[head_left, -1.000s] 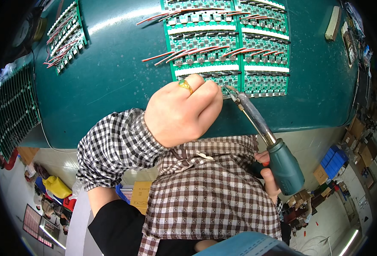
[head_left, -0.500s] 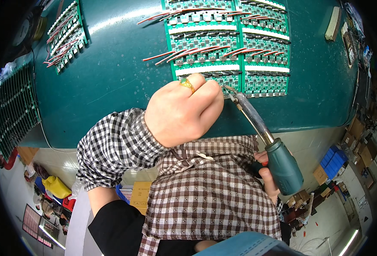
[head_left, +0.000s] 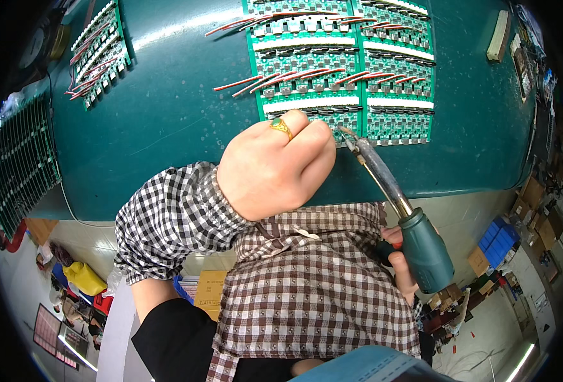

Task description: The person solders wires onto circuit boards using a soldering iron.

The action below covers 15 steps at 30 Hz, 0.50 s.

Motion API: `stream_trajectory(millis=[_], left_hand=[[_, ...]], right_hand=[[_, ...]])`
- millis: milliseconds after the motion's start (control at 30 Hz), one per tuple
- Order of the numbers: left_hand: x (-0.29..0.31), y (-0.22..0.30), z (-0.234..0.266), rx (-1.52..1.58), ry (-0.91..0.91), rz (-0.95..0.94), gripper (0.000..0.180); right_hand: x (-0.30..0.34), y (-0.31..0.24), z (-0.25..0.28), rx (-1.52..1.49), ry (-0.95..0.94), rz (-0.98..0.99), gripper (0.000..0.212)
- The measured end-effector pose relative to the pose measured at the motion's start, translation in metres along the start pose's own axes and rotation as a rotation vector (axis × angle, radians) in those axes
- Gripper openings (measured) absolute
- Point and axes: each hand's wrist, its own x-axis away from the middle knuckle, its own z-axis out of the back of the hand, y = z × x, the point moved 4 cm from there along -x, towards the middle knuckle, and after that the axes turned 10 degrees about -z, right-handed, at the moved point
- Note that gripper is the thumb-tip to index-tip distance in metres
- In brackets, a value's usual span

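Note:
My left hand (head_left: 278,164) is closed, knuckles up, over the lower edge of a green circuit board panel (head_left: 310,84). Its fingertips are hidden beneath it, so whatever they pinch does not show. In my right hand (head_left: 401,267) is a soldering iron (head_left: 426,251) with a dark green handle and a metal shaft. The iron's tip points up and left, close to the board's lower edge beside my left fingers. Red, black and white wires (head_left: 292,75) lie in rows across the panel. A second panel (head_left: 396,89) adjoins it on the right.
Another wired board (head_left: 100,54) lies at the upper left of the green table (head_left: 167,121). A rack of boards (head_left: 23,162) stands at the far left. A pale block (head_left: 498,36) sits at the upper right. Blue bins (head_left: 498,242) and cartons are beyond the table.
The soldering iron has shifted very slightly to the right, its tip a little farther from my left fingers. The board panels have moved a touch to the right. My left hand is almost still.

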Motion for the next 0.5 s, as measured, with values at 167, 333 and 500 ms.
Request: stream_trajectory(millis=[167,333,500], left_hand=[[-0.0007,0.0,0.0002,0.004,0.006,0.0,0.034],[-0.0005,0.0006,0.0,0.003,0.012,-0.004,0.034],[0.0005,0.0001,-0.0006,-0.001,-0.001,0.003,0.034]], right_hand=[[-0.0009,0.0,0.0008,0.026,-0.009,0.008,0.044],[-0.0025,-0.0083,0.002,0.083,-0.031,0.01,0.043],[-0.0029,-0.0055,0.0017,0.119,-0.052,-0.001,0.042]])
